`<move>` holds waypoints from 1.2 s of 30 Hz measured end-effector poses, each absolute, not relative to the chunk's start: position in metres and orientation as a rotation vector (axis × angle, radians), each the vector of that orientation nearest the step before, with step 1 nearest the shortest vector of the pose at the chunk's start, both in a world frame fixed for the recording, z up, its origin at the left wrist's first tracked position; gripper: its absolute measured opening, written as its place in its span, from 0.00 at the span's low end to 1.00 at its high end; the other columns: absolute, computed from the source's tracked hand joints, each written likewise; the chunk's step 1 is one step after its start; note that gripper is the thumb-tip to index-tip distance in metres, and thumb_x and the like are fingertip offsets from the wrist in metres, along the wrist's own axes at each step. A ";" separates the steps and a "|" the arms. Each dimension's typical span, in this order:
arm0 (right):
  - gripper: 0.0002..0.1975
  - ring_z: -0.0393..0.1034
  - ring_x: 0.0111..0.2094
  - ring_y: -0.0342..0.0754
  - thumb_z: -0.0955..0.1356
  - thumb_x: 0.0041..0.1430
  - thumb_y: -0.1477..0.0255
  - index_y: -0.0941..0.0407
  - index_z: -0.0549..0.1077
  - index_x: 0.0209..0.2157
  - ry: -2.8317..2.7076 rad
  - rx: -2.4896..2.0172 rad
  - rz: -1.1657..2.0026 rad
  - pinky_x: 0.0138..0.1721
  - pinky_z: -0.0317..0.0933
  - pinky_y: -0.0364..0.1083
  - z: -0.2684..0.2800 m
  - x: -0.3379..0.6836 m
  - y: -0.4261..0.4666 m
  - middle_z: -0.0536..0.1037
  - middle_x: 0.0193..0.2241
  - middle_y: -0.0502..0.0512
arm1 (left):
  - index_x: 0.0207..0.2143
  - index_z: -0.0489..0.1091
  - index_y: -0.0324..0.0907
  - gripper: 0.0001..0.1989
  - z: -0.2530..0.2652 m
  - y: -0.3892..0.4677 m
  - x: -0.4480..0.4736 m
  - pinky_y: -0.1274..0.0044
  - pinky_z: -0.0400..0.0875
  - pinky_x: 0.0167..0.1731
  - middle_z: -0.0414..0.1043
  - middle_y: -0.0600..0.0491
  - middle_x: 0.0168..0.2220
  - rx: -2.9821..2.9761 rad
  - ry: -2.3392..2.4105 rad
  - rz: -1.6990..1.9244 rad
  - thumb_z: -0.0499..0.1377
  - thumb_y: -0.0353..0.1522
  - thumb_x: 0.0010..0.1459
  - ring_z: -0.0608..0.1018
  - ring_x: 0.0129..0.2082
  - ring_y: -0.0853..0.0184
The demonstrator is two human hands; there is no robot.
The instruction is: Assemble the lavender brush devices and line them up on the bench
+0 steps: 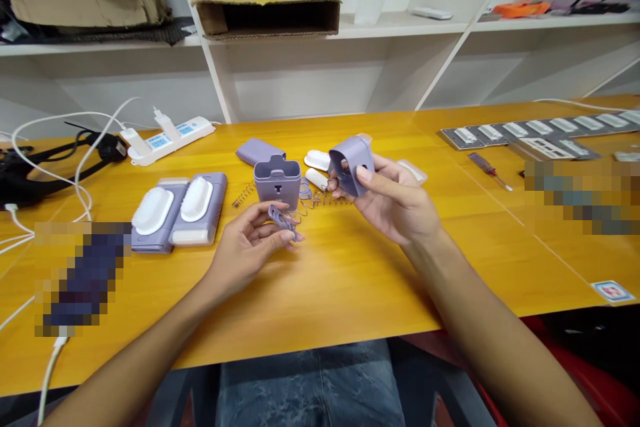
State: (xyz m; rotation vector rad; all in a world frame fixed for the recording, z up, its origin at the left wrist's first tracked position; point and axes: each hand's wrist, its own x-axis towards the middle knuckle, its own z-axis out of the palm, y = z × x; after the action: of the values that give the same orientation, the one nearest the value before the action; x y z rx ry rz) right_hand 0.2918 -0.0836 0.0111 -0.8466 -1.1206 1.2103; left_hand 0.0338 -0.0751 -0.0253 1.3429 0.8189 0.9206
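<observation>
Two brush cases (199,207) are looking whole, with springs (244,195) lying loose; a purple shell (356,155) is being gripped by the right hand (400,203), a ring (283,219) (maybe) being pinched by the left hand (250,235).

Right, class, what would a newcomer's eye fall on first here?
Probably the hollow purple shell in the right hand, right of centre above the table. Next, the open purple case upright to its left, behind the left hand and its small purple part. Two white-topped cases lie further left.
</observation>
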 end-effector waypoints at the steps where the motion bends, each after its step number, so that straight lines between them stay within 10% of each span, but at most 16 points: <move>1: 0.19 0.81 0.50 0.60 0.80 0.56 0.58 0.52 0.77 0.44 -1.106 -0.837 1.223 0.51 0.79 0.61 0.010 0.291 -0.083 0.84 0.45 0.59 | 0.54 0.72 0.40 0.24 -0.025 -0.075 0.034 0.69 0.85 0.43 0.83 0.44 0.49 1.341 0.821 0.922 0.74 0.38 0.60 0.89 0.41 0.59; 19: 0.16 0.79 0.42 0.58 0.71 0.66 0.52 0.50 0.78 0.42 -1.046 -0.877 1.352 0.36 0.75 0.56 -0.002 0.290 -0.078 0.83 0.39 0.59 | 0.62 0.71 0.44 0.23 -0.038 -0.079 0.031 0.71 0.79 0.41 0.86 0.49 0.40 1.985 0.832 0.947 0.67 0.36 0.67 0.86 0.36 0.63; 25: 0.13 0.76 0.35 0.53 0.71 0.66 0.55 0.51 0.78 0.40 -0.958 -0.818 1.311 0.29 0.69 0.49 0.001 0.301 -0.074 0.80 0.34 0.55 | 0.50 0.73 0.45 0.14 -0.034 -0.074 0.026 0.69 0.75 0.43 0.80 0.48 0.41 2.276 1.001 1.421 0.69 0.37 0.65 0.79 0.39 0.61; 32: 0.15 0.76 0.35 0.54 0.70 0.67 0.55 0.50 0.78 0.45 -0.964 -0.825 1.250 0.29 0.69 0.49 0.002 0.307 -0.072 0.79 0.33 0.55 | 0.69 0.60 0.45 0.47 -0.018 -0.034 0.032 0.60 0.68 0.63 0.69 0.38 0.68 2.011 1.161 1.278 0.78 0.40 0.52 0.72 0.67 0.49; 36: 0.12 0.77 0.35 0.52 0.73 0.65 0.58 0.50 0.79 0.43 -0.912 -0.740 1.292 0.29 0.70 0.48 -0.001 0.311 -0.067 0.79 0.31 0.53 | 0.55 0.74 0.41 0.28 -0.013 -0.009 0.039 0.63 0.73 0.56 0.81 0.44 0.52 1.876 1.063 1.008 0.76 0.37 0.54 0.81 0.53 0.54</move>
State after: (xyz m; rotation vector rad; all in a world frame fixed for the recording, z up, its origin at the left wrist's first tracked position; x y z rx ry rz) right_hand 0.3108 -0.0675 -0.0013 -0.7395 -0.9121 1.2924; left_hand 0.0390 -0.0088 -0.0131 1.8758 1.0627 1.0078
